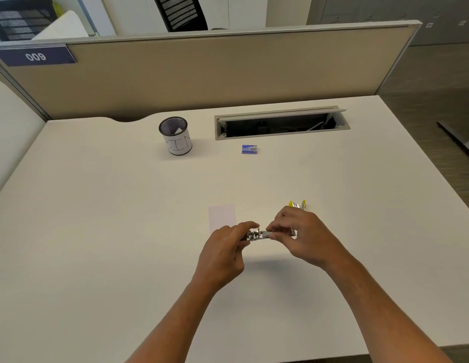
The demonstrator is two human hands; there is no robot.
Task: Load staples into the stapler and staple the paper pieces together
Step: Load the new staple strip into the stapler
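Note:
A small stapler (pixel 258 235) with a silver metal body is held just above the white desk (pixel 123 231) between both hands. My left hand (pixel 225 252) grips its left end. My right hand (pixel 298 234) pinches its right part, and the stapler's yellow opened top (pixel 297 205) sticks up behind those fingers. A pale paper piece (pixel 222 217) lies flat on the desk just behind my left hand. A small blue staple box (pixel 249 149) sits further back, in front of the cable tray. I cannot tell whether staples are in the magazine.
A black mesh pen cup (pixel 175 136) wrapped in white paper stands at the back left. An open grey cable tray (pixel 280 124) is sunk into the desk's rear. A beige partition (pixel 202 72) closes off the back, and the desk's right edge drops to the floor.

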